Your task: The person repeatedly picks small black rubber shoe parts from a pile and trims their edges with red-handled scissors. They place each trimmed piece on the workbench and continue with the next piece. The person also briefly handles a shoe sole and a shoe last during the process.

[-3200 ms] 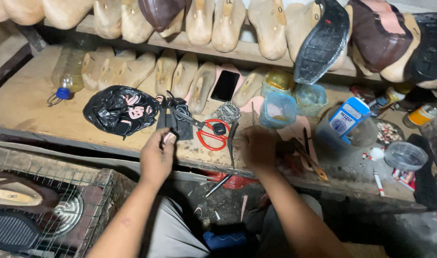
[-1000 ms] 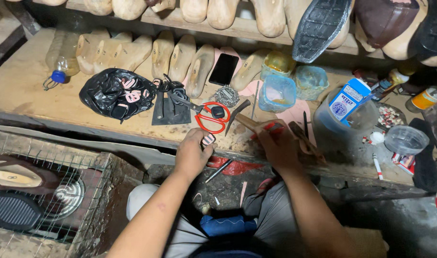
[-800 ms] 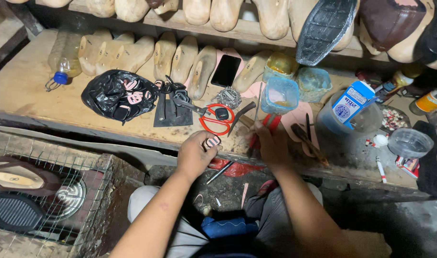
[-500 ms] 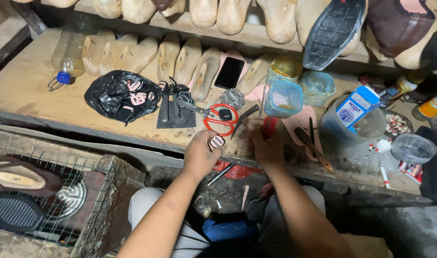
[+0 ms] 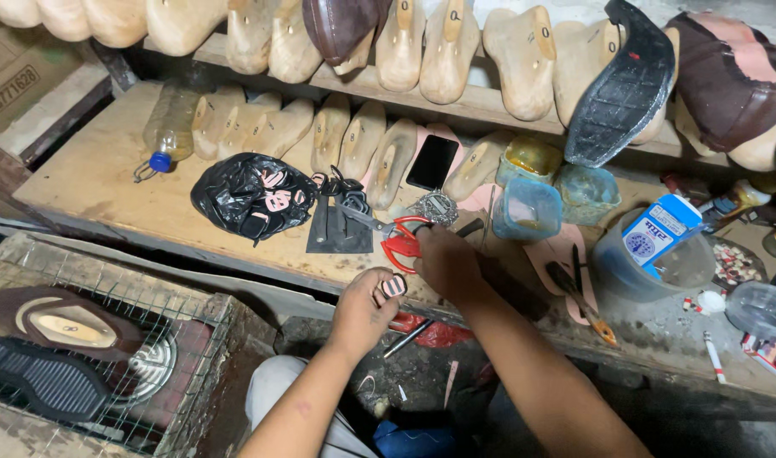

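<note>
since half a second ago: left hand has slid a bit down and toward the bench edge with the little piece; right hand has come onto the scissors; camera has shifted a touch too
left hand [image 5: 364, 312]: fingers curled shut around a small pink-and-black cut piece [image 5: 394, 286]; pinched at the fingertips, piece sticking up above the knuckles
right hand [image 5: 446, 261]: palm down on the red-handled scissors [image 5: 402, 240]; fingers cover part of the handles, so can't tell if it's actually gripping them or just resting there
the relation that matters: scissors lie just up and to the right of the held piece, very near; right hand is the one on them, left is just beside
scissors axis: handles at the right hand; blades run up-left toward the dark flat pad [image 5: 339, 233]
further out, left: black plastic bag [image 5: 251, 195] with more pink-and-black pieces showing; plastic bottle [image 5: 168, 131] beyond it
further out, right: blue tub [image 5: 526, 209]; brush [image 5: 579, 298] lying on a pink sole cutout
back: phone [image 5: 432, 162] among the wooden shoe lasts [image 5: 346, 136] on the workbench [image 5: 91, 182]
</note>
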`<state>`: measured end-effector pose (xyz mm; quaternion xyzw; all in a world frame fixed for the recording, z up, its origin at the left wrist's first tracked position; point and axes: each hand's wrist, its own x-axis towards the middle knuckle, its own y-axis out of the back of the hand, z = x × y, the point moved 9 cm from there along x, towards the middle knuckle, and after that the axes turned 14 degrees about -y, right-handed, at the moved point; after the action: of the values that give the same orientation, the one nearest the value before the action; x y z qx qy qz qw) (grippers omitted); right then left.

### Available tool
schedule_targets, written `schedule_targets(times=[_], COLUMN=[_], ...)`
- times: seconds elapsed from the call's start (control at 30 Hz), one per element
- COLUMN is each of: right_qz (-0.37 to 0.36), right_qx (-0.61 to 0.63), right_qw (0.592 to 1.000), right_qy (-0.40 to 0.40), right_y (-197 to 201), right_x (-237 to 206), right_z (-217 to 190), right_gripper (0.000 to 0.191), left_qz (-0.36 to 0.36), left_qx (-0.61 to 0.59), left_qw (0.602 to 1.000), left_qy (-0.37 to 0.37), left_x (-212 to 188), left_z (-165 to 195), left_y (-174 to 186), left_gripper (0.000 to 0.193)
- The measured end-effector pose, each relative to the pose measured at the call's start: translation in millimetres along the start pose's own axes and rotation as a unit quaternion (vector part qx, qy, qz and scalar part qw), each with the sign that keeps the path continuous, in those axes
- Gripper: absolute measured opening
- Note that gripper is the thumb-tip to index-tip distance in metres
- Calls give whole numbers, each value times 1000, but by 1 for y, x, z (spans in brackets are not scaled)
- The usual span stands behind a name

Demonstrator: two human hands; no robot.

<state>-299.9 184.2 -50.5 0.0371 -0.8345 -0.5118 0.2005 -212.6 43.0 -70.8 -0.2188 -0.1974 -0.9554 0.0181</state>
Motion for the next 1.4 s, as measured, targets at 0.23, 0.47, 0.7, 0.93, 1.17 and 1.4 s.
schedule_targets(times=[0.23,0.47,0.7,0.93,1.17,1.4], right_qz=[24,34,164,68,0,-61], right_qx=[40,24,194,491,439,558], right_qw=[999,998,965,838,846,774], right_qy=[-6,-41,69,-229,-302,-295], right_y=[-9,-37,28,30,27,-7], right_x=[17,54,21,-61,-98,-97], right_z=[-17,-62,-36,64,86,79], right_gripper=[31,39,16,13,14,28], left_qz=[-11,-18,4,13,13,6], left_qx=[-70,-23,54,101,87,82], left_qw=[995,999,997,994,994,995], left_qy=[63,30,-46,-48,-72,-65], left_x=[-4,6,8,11,1,0], left_z=[-23,-14,1,7,16,6], left_y=[-3,2,13,5,-3,-3], left_gripper=[26,25,22,24,23,21])
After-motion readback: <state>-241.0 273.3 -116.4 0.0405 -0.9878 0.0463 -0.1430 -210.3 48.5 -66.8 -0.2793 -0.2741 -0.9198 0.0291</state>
